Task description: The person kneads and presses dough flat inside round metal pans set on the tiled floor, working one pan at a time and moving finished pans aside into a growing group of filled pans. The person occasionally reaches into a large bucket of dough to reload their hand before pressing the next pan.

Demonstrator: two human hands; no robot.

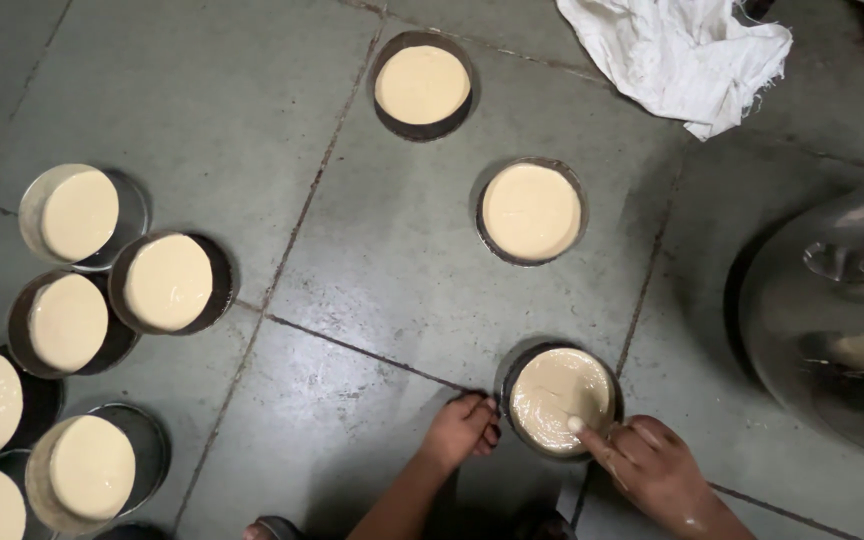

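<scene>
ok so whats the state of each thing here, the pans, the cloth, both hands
round metal pan by the hands: filled with pale batter, surface uneven, a fingertip in it
left hand: fingers resting at that pan's rim
right hand: forefinger smoothing the batter
two round pans farther out: filled, smooth
cluster of pans at left: filled, smooth
white cloth: crumpled on the tiled floor

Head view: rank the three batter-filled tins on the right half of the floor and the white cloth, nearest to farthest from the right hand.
1. Batter tin under the right hand, finger in the batter.
2. Middle tin, straight above it.
3. Top tin, up and left.
4. White cloth, top right; its near edge is too close to call against the top tin.
</scene>
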